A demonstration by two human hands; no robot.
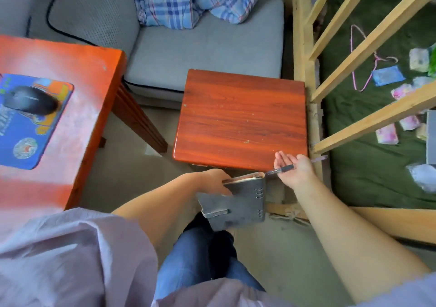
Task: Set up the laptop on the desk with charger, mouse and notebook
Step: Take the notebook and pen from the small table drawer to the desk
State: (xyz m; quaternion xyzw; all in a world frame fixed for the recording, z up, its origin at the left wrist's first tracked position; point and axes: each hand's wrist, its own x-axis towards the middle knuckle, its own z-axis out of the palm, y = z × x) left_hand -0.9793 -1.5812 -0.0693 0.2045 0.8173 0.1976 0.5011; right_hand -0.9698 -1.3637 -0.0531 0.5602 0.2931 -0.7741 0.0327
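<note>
Holding the notebook [238, 203] low over our lap, we had our left hand [212, 181] closed around its upper left edge, thumb on the grey cover and the fingers hidden beneath. We judged that this grip kept the ring binding turned to the right and the book closed, its clasp strap showing near the lower left corner, so that it could be carried across in one piece. It hung in the air just short of the small wooden stool [240, 118] in front of us, touching neither that nor the desk.

Our right hand [292, 167] was palm up and mostly spread, the fingers loosely extended toward the stool's near right corner. A pen [283, 168] lay across the palm, pinched lightly, as far as we could tell, at the base of the thumb, with its tip pointing at the notebook's top corner and its far end sticking out past the hand. That seemed a way to keep the pen along with the book.

On the desk [89, 70] to our left, the mouse [30, 100] already sat on its blue mouse pad [21, 148]. No laptop or charger was in view, so the notebook's place there remained to be chosen.
</note>
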